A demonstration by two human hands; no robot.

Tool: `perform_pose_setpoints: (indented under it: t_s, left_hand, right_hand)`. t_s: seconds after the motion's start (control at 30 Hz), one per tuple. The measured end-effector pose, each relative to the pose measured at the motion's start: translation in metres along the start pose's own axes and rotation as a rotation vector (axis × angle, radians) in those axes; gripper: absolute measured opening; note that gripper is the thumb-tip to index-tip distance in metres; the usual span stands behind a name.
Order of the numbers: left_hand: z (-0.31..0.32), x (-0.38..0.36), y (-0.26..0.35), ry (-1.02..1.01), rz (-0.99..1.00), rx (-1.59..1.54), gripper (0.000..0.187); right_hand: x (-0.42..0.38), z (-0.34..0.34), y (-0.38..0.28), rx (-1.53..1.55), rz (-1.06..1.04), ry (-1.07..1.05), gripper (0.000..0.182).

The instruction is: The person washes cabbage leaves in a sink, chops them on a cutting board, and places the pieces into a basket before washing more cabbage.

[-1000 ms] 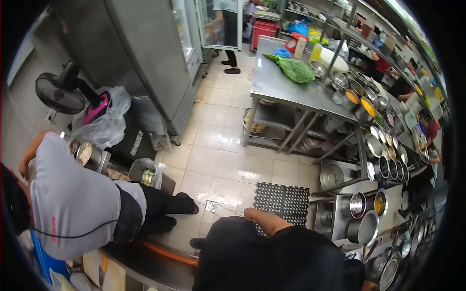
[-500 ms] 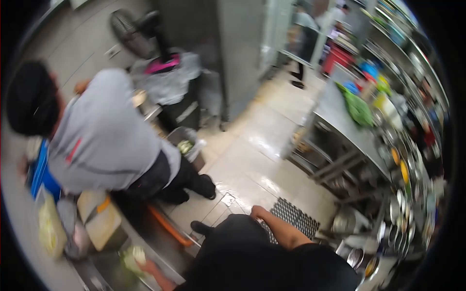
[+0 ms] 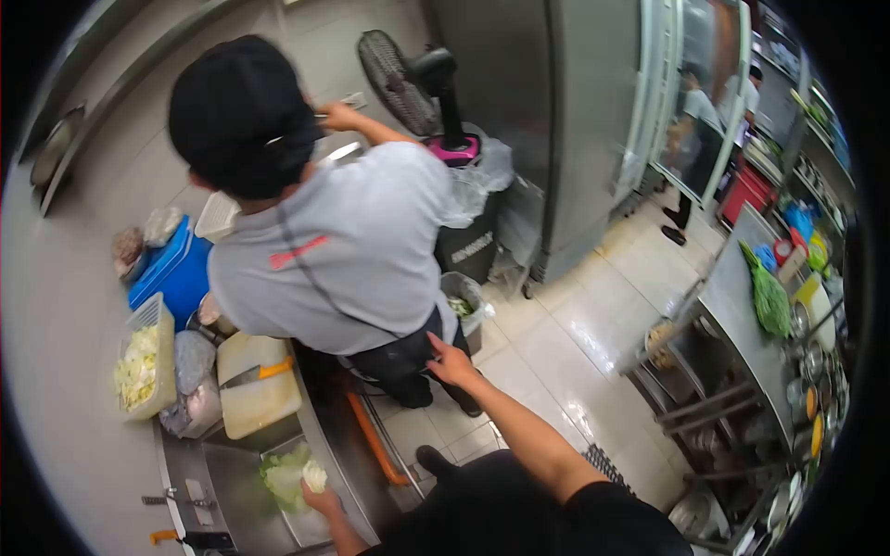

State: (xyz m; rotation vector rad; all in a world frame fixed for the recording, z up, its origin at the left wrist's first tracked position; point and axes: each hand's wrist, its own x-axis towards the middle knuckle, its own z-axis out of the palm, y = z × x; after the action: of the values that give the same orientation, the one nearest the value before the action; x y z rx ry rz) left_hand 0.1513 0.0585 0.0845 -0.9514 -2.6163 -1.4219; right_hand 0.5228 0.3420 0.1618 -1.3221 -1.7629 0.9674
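Observation:
Over the steel sink (image 3: 222,463) at the lower left, my left hand (image 3: 324,500) grips a pale lettuce head (image 3: 315,477), its fingers curled round the near side. Loose light green leaves (image 3: 283,473) lie in the sink just beyond it. My right hand (image 3: 451,364) reaches forward with its fingers apart, right at the black apron (image 3: 399,354) on the lower back of a co-worker (image 3: 334,250) in a grey shirt.
Beside the sink, a knife with an orange handle (image 3: 276,369) rests on a cutting board (image 3: 260,408). Behind are a tub of chopped greens (image 3: 139,371) and a blue container (image 3: 181,269). A steel table (image 3: 742,287) stands right, a fan (image 3: 399,83) at the back.
My view has swung left and steadied. My right arm has extended forward to the co-worker's lower back. The lettuce head stays in my left hand over the sink.

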Motion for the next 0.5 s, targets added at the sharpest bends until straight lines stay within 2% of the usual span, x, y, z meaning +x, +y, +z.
perform_pose_setpoints:
  t_s: [0.07, 0.1, 0.13, 0.17, 0.23, 0.27, 0.3, 0.33, 0.37, 0.43, 0.5]
  left_hand:
    - [0.003, 0.0, -0.005, 0.05, -0.015, -0.045, 0.051]
    - [0.005, -0.002, -0.005, 0.074, -0.018, -0.095, 0.05]
    - [0.004, -0.005, -0.003, 0.123, 0.004, -0.078, 0.047]
    - [0.003, -0.006, 0.0, 0.183, -0.039, -0.081, 0.047]
    - [-0.002, -0.003, 0.011, 0.059, -0.012, -0.093, 0.046]
    - [-0.006, -0.004, 0.028, 0.07, -0.057, -0.111, 0.046]
    - [-0.006, -0.007, 0.03, 0.1, -0.076, -0.125, 0.046]
    - [-0.001, -0.009, 0.024, 0.174, -0.041, -0.131, 0.048]
    - [0.005, -0.01, 0.019, 0.24, -0.001, -0.136, 0.049]
    - [0.008, -0.012, 0.018, 0.247, -0.009, -0.194, 0.051]
    - [0.006, -0.015, 0.024, 0.276, -0.013, -0.075, 0.051]
  right_hand:
    - [-0.04, -0.009, 0.026, 0.171, -0.006, 0.026, 0.074]
    - [-0.057, -0.001, 0.078, 0.277, 0.028, 0.045, 0.076]
    - [-0.088, -0.023, 0.09, 0.07, 0.247, 0.011, 0.08]
    - [-0.118, -0.034, 0.146, 0.052, 0.382, -0.048, 0.087]
    - [-0.204, -0.052, 0.312, -0.32, 0.5, 0.082, 0.085]
    - [-0.242, -0.084, 0.337, -0.425, 0.718, 0.08, 0.085]
    - [-0.304, -0.103, 0.453, -0.978, 0.226, -0.139, 0.038]
    - [-0.324, -0.141, 0.39, -0.627, 0.743, -0.066, 0.037]
    - [-0.332, -0.153, 0.352, -0.484, 0.867, -0.067, 0.037]
    - [-0.34, -0.158, 0.31, -0.333, 0.931, -0.076, 0.036]
    - [-0.333, -0.142, 0.283, -0.26, 0.919, -0.108, 0.036]
